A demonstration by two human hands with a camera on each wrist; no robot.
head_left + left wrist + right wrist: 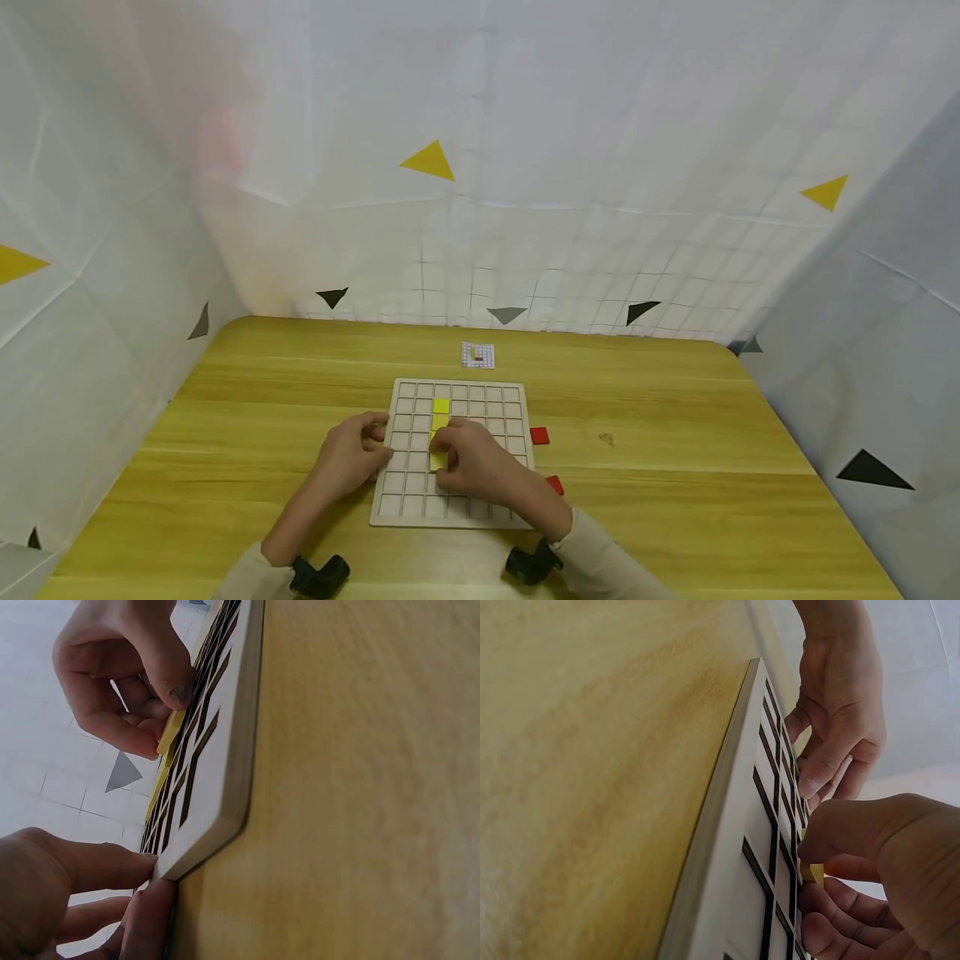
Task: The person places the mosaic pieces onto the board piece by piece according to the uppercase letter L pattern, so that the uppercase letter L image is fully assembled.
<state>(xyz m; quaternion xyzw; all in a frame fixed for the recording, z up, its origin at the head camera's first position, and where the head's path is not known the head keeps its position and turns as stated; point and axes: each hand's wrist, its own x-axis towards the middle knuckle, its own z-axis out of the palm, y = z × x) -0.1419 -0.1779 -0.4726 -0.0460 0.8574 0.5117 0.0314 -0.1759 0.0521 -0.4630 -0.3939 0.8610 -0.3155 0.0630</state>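
A pale wooden grid board (405,504) lies flat on the table. My left hand (351,450) holds its left edge, with thumb and forefinger at the rim. Over the board's middle, my right hand (480,462) pinches a yellow square tile (815,874) between thumb and fingers. That tile is tilted against the grid in the left wrist view. Further up the same column, yellow tiles (441,406) sit in cells, partly covered by my right fingers. Two red tiles (539,436) lie just off the board's right edge, the nearer one partly hidden by my right forearm.
Behind the board lies a small printed card (477,355) with a coloured grid pattern. The wooden table (660,417) extends to both sides. White sheeting (570,167) with yellow and dark triangles surrounds it. Black wrist devices (321,577) sit at both sleeves.
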